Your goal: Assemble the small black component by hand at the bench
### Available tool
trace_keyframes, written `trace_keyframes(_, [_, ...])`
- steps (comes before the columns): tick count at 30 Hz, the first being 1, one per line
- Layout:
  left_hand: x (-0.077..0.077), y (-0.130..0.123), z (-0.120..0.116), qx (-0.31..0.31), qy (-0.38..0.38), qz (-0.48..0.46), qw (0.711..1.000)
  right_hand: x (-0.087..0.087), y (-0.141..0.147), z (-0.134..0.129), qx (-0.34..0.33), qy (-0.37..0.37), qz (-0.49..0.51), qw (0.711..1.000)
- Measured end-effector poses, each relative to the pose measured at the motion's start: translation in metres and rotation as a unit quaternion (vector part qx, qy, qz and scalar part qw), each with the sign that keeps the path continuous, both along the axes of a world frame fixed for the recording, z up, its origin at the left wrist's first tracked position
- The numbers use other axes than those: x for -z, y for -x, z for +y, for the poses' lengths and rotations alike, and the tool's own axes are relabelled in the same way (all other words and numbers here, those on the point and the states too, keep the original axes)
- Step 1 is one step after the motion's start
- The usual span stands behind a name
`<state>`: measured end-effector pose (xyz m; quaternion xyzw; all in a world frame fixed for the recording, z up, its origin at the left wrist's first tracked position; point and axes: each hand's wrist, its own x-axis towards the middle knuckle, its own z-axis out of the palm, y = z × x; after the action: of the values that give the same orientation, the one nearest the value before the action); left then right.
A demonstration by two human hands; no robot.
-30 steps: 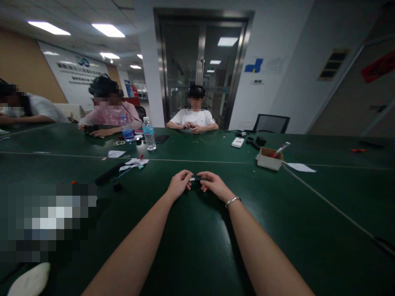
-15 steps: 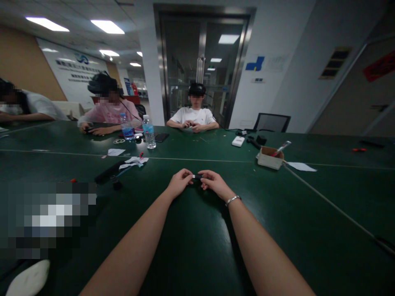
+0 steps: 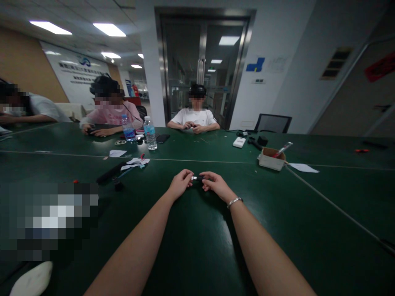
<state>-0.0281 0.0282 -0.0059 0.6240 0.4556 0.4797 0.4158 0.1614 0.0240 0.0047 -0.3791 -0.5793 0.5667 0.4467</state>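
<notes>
Above the dark green table [image 3: 200, 246], my two hands hold a small, slim black-and-silver stick [image 3: 198, 178] between them. My left hand [image 3: 181, 183] pinches its silver end at the left. The black end at the right sits in the fingers of my right hand [image 3: 217, 185], which wears a silver bracelet [image 3: 235, 202]. Fingertips cover both ends, and the stick is too small for me to tell its exact kind.
Ahead right stands a small open box [image 3: 271, 159] with a pen-like item in it, beside white paper [image 3: 304, 167]. Crumpled paper [image 3: 135, 163], a black cylinder [image 3: 111, 172] and water bottles [image 3: 150, 133] lie or stand left. Co-workers sit across the table.
My hands have drawn very slightly apart, and a little more of the silver part shows. The whole view has shifted slightly.
</notes>
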Motion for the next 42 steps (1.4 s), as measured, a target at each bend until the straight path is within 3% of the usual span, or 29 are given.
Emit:
trace_keyframes(29, [0.0013, 0.0008, 0.0013, -0.002, -0.001, -0.012, 1.0, -0.0005, 0.0003, -0.0006, 0.005, -0.005, 0.007, 1.0])
trace_keyframes(42, [-0.0046, 0.0015, -0.0023, 0.028, 0.004, -0.015, 0.999, -0.0022, 0.0006, -0.0005, 0.005, -0.003, -0.003, 1.0])
